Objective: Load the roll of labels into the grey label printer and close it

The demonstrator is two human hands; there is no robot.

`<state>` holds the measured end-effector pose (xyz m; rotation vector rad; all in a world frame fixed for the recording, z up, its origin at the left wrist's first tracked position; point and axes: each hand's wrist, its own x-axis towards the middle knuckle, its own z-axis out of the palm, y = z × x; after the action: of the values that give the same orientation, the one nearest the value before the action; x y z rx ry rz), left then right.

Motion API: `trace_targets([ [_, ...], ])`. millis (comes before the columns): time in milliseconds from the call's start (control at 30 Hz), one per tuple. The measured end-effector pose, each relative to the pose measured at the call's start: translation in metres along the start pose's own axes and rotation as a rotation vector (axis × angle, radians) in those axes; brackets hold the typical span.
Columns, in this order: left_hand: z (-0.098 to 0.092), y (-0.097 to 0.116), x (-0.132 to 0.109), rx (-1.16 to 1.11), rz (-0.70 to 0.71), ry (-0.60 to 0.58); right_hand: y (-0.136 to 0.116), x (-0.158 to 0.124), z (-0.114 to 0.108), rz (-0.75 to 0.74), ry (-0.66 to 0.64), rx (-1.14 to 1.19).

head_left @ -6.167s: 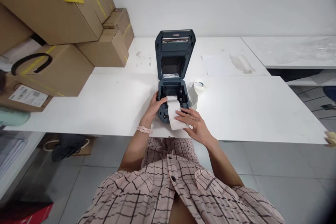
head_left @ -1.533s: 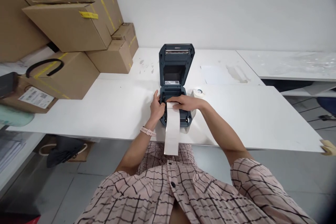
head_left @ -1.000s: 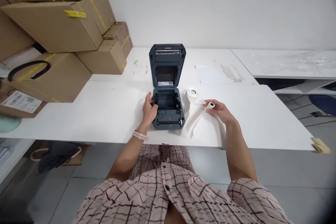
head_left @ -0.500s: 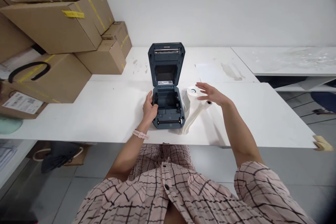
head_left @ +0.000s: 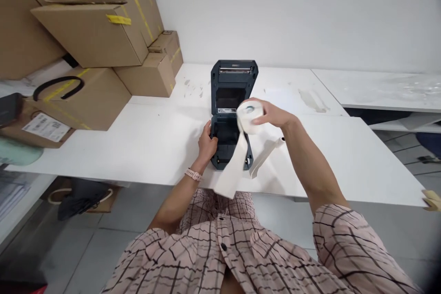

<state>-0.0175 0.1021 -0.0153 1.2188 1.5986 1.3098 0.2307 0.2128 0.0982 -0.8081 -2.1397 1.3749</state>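
A dark label printer (head_left: 230, 87) stands on the white table with its lid raised, so its inside shows. My left hand (head_left: 207, 144) grips the printer's left side wall, thumb over the edge. In my right hand (head_left: 270, 112) is a white label roll (head_left: 250, 112), lifted above the right part of the printer's open body. From the roll a loose label strip (head_left: 231, 170) hangs down across the printer's front, past the table edge. Right of the printer lies a second narrow roll (head_left: 267, 158) with its strip partly unwound, touched by neither hand.
Cardboard boxes (head_left: 93, 34) with yellow tape are stacked on the left of the table (head_left: 155, 147). A black curved handle (head_left: 58, 85) arches over one box. Scraps of backing paper (head_left: 313, 100) lie behind on the right, near plastic film (head_left: 406, 83).
My right hand has taken hold of the label roll, lifted it off the table and moved it left over the printer, its strip trailing. My left hand stays on the printer.
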Motion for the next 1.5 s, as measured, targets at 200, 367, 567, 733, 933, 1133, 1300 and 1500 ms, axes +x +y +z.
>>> trace_targets([
  [200, 0.000, 0.000, -0.002, -0.101, -0.094, 0.003, -0.034, 0.046, 0.051, 0.111, -0.338, -0.586],
  [367, -0.001, 0.006, -0.005, -0.096, -0.110, 0.005, -0.019, 0.066, 0.073, 0.174, -0.417, -0.802],
  [567, 0.001, 0.009, -0.008, -0.098, -0.111, -0.009, -0.005, 0.057, 0.082, 0.197, -0.406, -0.833],
  [733, -0.001, 0.006, -0.010, -0.105, -0.067, -0.011, -0.017, -0.021, 0.104, -0.077, -0.136, -0.752],
  [933, 0.000, 0.006, -0.005, -0.106, -0.057, -0.030, -0.008, -0.098, 0.164, -0.070, -0.035, -0.783],
  [1133, -0.006, 0.017, -0.044, -0.165, -0.104, -0.145, 0.002, -0.101, 0.185, -0.068, 0.089, -0.808],
  [1300, -0.015, 0.012, -0.071, -0.297, -0.181, -0.171, -0.001, -0.102, 0.192, -0.044, 0.129, -0.757],
  [1500, -0.016, 0.010, -0.066, -0.257, -0.169, -0.161, -0.011, -0.102, 0.151, -0.142, 0.211, -0.428],
])
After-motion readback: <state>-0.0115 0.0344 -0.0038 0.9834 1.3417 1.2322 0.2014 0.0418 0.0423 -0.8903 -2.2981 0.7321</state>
